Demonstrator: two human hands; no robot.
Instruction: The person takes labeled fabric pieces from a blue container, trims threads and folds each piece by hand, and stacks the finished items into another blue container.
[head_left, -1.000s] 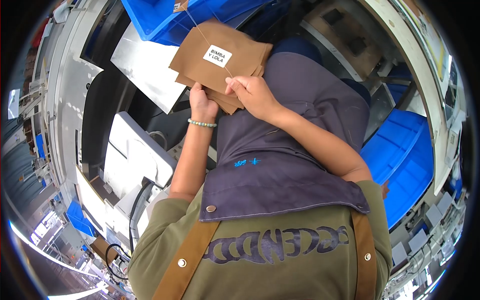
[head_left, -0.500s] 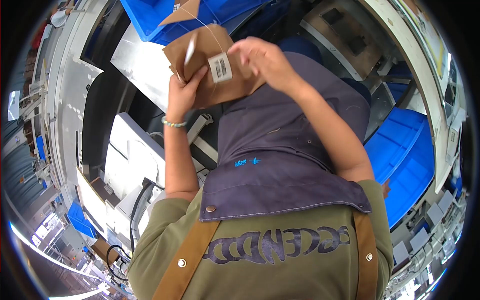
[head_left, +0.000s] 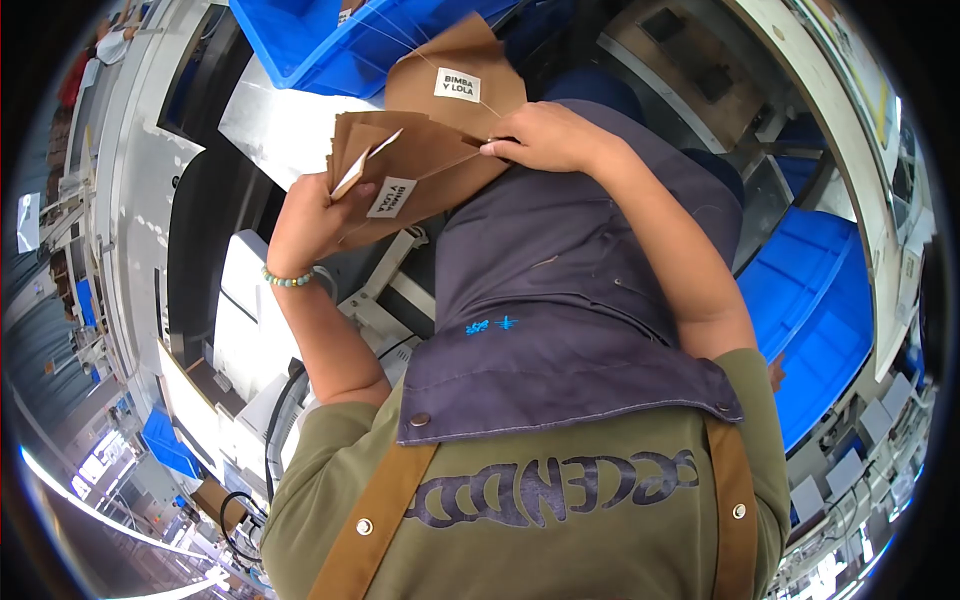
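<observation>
My left hand is closed on the left edge of a stack of brown pieces, which look like leather or stiff fabric. A white label reading BIMBA Y LOLA sits on the top piece. Beyond the stack hangs another brown piece with a matching label, and thin threads run between the pieces and up toward the blue bin. My right hand pinches with thumb and forefinger at the right edge of the stack, where a thread meets it; whether it grips thread or edge is unclear.
A blue bin stands at the top, with a brown piece partly visible inside. More blue bins are on the right. A white machine stands on the left beside a metal work surface. A dark apron covers my lap.
My left hand has moved left and down with the stack, which now fans out. My right hand has closed at the stack's edge. The second labelled piece has swung right into view.
</observation>
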